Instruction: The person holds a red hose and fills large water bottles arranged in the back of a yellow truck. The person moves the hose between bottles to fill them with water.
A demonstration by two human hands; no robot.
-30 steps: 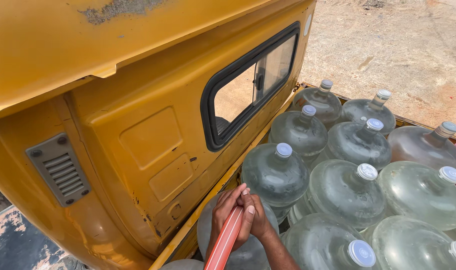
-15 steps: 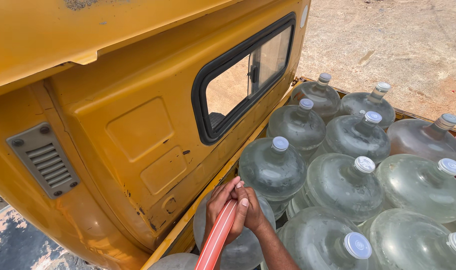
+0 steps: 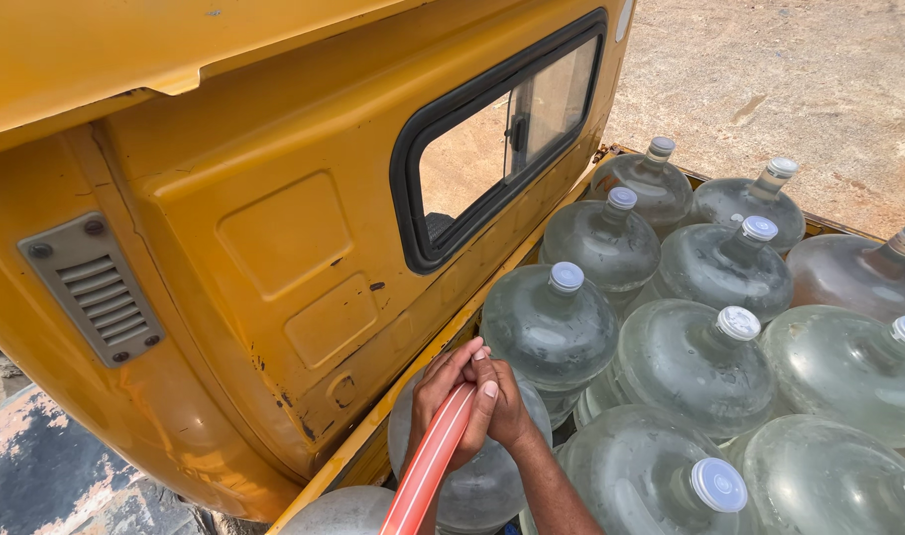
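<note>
My right hand [image 3: 477, 401] is closed around the end of a red-orange hose [image 3: 428, 471] that rises from the bottom edge. It holds the hose end over the top of a large clear water jug [image 3: 472, 485], and the hand hides that jug's mouth. My forearm enters from the lower right. The jug stands at the near corner of a truck bed, right behind the yellow cab wall [image 3: 274, 248]. My left hand is out of sight.
Several big clear jugs with pale caps [image 3: 566, 277] [image 3: 738, 323] fill the bed to the right. The cab has a dark-framed rear window [image 3: 502, 129] and a grey vent [image 3: 91, 287]. Sandy ground [image 3: 770, 79] lies beyond, and another jug's top [image 3: 343, 510] shows at the bottom.
The view has shifted slightly, so the cab and jugs sit a little differently in frame. My hand stays closed on the hose over the same jug.
</note>
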